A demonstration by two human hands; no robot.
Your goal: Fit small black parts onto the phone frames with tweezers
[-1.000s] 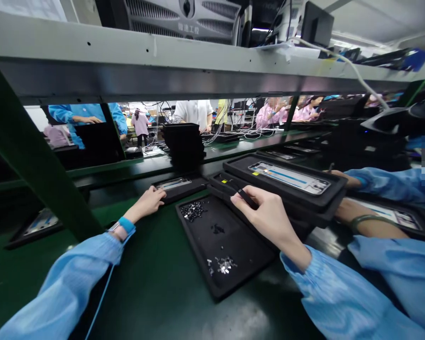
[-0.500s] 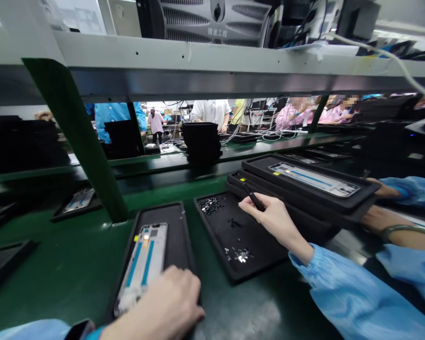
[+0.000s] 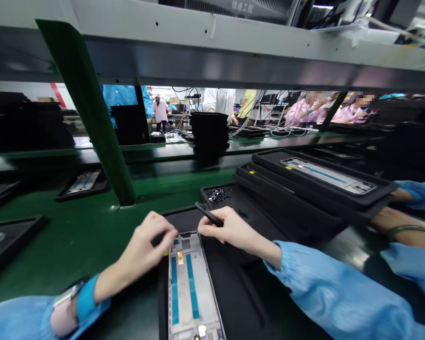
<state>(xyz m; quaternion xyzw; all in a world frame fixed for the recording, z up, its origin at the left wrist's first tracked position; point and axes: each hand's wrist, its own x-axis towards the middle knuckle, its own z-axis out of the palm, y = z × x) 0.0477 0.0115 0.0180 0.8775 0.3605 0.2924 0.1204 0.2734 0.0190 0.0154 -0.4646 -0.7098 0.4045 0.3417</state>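
A phone mid-frame [image 3: 191, 288] with blue strips and a small yellow-tipped part lies lengthwise in a black tray [image 3: 241, 293] right in front of me. My left hand [image 3: 145, 239] pinches at the frame's top edge. Black tweezers [image 3: 208, 214] sit in my right hand [image 3: 230, 227], their tips beside the frame's top right corner, not visibly touching it. A heap of small dark metal parts [image 3: 217, 195] lies in another black tray [image 3: 230, 200], partly hidden behind my right hand.
Stacked black trays [image 3: 315, 193] hold another phone frame [image 3: 327, 175] to the right. A co-worker's blue-sleeved arm [image 3: 411, 222] reaches in at the right edge. A green post [image 3: 88, 113] rises left of centre under a grey shelf [image 3: 212, 52]. More trays sit on the green bench [image 3: 177, 186].
The frame in its tray has moved from the front left to directly before me, and my left hand has gone to its top edge. My right hand and tweezers have moved left towards the frame.
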